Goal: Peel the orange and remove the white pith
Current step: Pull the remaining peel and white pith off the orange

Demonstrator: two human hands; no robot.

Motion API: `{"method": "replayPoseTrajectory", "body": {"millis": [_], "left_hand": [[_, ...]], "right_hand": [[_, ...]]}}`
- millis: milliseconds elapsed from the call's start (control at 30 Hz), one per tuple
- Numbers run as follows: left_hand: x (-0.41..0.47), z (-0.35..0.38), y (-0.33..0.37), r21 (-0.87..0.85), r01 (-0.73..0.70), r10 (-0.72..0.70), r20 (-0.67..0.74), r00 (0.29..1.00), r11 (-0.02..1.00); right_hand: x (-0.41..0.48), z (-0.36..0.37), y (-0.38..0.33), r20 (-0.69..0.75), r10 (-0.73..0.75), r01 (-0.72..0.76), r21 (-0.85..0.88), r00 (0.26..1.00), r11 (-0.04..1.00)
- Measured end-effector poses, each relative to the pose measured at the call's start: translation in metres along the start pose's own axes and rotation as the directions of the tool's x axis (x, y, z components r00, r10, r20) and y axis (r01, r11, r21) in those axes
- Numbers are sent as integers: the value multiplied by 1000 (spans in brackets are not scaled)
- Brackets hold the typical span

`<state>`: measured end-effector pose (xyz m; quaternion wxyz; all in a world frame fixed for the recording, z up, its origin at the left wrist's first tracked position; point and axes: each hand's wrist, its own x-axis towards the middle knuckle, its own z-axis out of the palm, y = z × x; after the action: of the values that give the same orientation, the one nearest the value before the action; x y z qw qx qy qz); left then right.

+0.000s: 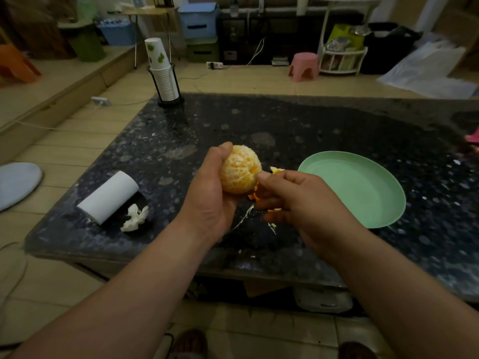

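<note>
My left hand (207, 187) grips a mostly peeled orange (239, 169) above the dark stone table (311, 130), thumb on top. The fruit shows pale flesh laced with white pith. My right hand (293, 200) is right beside it, its fingers curled round pieces of orange peel (275, 170) that stick out above and below the fingers. Its thumb tip touches the orange's right side. White pith strands (243, 218) lie on the table under the hands.
An empty green plate (363, 187) sits just right of my hands. A white paper roll (108, 196) and a crumpled tissue (134, 217) lie at the left. A stack of paper cups (162, 73) stands in a holder at the far left corner.
</note>
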<state>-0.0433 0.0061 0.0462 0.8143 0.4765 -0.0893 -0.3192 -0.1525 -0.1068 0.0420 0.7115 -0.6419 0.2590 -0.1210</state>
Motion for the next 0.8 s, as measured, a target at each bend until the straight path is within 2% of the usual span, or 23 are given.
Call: {"method": "replayPoseTrajectory", "body": {"millis": [267,633,800], "left_hand": [[1,-1,-3,61,-73,73,-12,997,995],[1,-1,-3,14,-51,51,1,999,999],[1,-2,-5,19,-53,53,-11,999,998]], "right_hand": [[-1,3,0,20,43,-43,20,999,999],[-2,3,0,50,25,-28,56,998,998],[-2,4,1,51,21,-22,17,998,1000]]}}
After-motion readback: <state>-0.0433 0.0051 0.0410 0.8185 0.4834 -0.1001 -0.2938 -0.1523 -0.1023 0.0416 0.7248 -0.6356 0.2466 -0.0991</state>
